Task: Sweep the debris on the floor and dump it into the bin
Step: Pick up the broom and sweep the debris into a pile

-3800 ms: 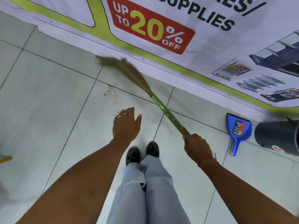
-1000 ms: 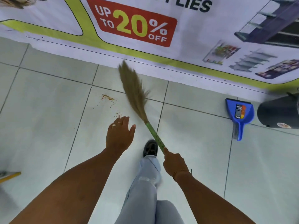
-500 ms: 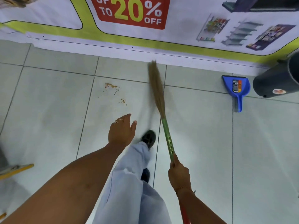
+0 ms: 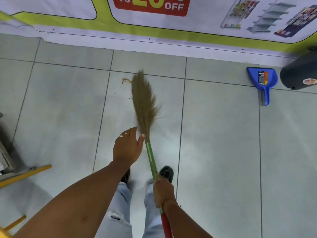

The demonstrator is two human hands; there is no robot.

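Note:
A grass broom (image 4: 144, 100) with a green and red handle points away from me over the pale floor tiles. My right hand (image 4: 163, 193) is shut on its handle. The bristle tip lies just right of a small patch of brown debris (image 4: 126, 80). My left hand (image 4: 127, 146) hovers open beside the bristle base, holding nothing. A blue dustpan (image 4: 262, 79) lies on the floor at the far right, next to a dark bin (image 4: 300, 74) partly cut off by the frame edge.
A printed banner (image 4: 154, 23) covers the wall base along the far side. Yellow metal legs (image 4: 25, 174) and a grey object stand at the left edge. My shoes and light jeans are below the hands.
The broom's bristles have swung back left, from the tile joint to beside the debris. I have stepped forward, and my left hand has come close to the broom.

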